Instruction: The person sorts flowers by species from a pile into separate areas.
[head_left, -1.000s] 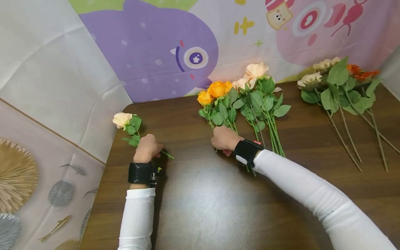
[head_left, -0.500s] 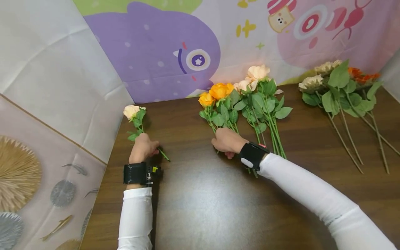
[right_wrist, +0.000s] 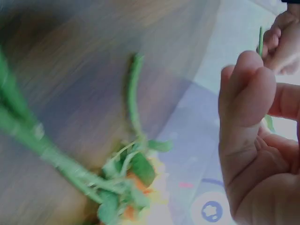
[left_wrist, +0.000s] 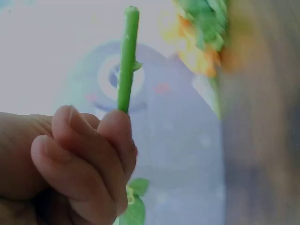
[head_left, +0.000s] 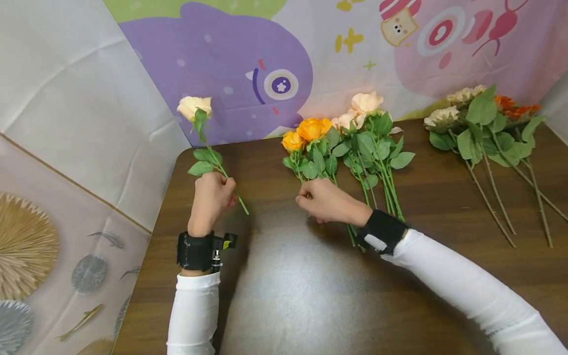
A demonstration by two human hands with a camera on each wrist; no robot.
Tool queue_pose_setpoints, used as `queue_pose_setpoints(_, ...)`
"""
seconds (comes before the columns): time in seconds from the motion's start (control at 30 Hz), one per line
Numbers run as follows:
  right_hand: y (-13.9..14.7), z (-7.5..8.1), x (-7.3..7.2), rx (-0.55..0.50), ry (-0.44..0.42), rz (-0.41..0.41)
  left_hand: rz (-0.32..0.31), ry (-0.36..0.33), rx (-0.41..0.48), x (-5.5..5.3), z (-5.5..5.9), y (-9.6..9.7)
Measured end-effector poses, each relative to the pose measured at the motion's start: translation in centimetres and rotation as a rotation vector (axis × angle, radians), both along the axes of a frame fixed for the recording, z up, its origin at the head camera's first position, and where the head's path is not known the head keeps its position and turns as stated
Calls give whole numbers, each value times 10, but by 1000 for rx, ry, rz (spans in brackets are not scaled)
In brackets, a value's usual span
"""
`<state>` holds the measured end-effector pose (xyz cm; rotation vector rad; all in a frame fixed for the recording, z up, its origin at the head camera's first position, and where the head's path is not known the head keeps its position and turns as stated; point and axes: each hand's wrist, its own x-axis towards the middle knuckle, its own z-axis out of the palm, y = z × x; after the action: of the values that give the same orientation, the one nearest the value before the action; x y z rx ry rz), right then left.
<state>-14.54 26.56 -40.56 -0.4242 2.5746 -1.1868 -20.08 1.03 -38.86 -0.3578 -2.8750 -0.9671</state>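
Note:
In the head view my left hand (head_left: 212,201) pinches the stem of a single cream rose (head_left: 195,107) between thumb and fingers, bloom up and tilted left. The cut stem end (left_wrist: 129,56) sticks out past the fingertips in the left wrist view. My right hand (head_left: 330,201) is just over the stems of the orange roses (head_left: 311,129), its fingers curled and thumb and finger forming a loop. In the right wrist view that hand (right_wrist: 255,140) holds nothing visible, and an orange rose's stem (right_wrist: 133,91) stands apart from it.
Peach roses (head_left: 366,103) with long stems lie right of the orange ones. Farther right are cream flowers (head_left: 443,117) and orange flowers (head_left: 516,107) on brown-green stems. Cartoon-printed cloth (head_left: 230,74) stands behind the wooden table (head_left: 275,296); a light panel (head_left: 80,88) borders its left.
My left hand has lifted the cream rose off the table and its bloom rises higher. My right hand has shifted slightly, its wrist moving right; the other flowers stay put.

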Motion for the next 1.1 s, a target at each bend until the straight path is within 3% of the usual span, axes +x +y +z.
queue_pose_setpoints(0.17,-6,9,13,-155,82,17,-84,87,68,21,18,29)
queue_pose_setpoints(0.3,-9,16,22,-238,104,-11,-187,156,136,41,25,53)
queue_pose_setpoints(0.47,-6,23,31,-372,167,-111,-348,280,155,62,24,79)
queue_pose_setpoints(0.6,1,25,37,-456,316,-211,-441,383,117,73,19,94)
queue_pose_setpoints(0.77,12,24,45,-471,423,-262,-521,400,67,84,13,104)
queue_pose_setpoints(0.93,25,23,58,-436,461,-284,-539,360,5,89,8,109)
queue_pose_setpoints(1.1,43,41,68,-424,486,-322,-529,341,-37,90,8,109)
